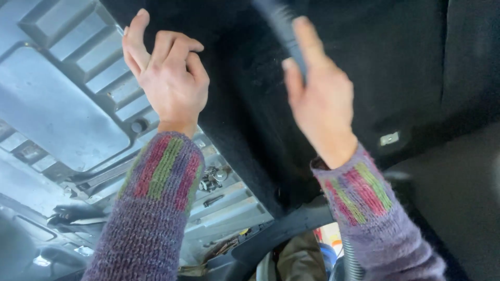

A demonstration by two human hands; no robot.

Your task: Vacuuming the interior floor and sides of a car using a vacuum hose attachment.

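Observation:
My left hand (165, 73) is raised over a ribbed grey metal panel (57, 104), its fingers loosely curled and holding nothing. My right hand (317, 96) grips a dark tube-shaped nozzle (278, 23) that points up toward the top edge, resting against black carpet-like lining (375, 67). Both wrists wear purple knitted sleeves with red and green stripes. The nozzle's far end is cut off by the frame.
A small pale rectangular clip (389, 138) sits in the black lining at right. Loose bolts and small metal parts (212, 178) lie in a recess of the grey panel. A ribbed grey hose (353, 265) runs below my right sleeve. Dark trim crosses the bottom.

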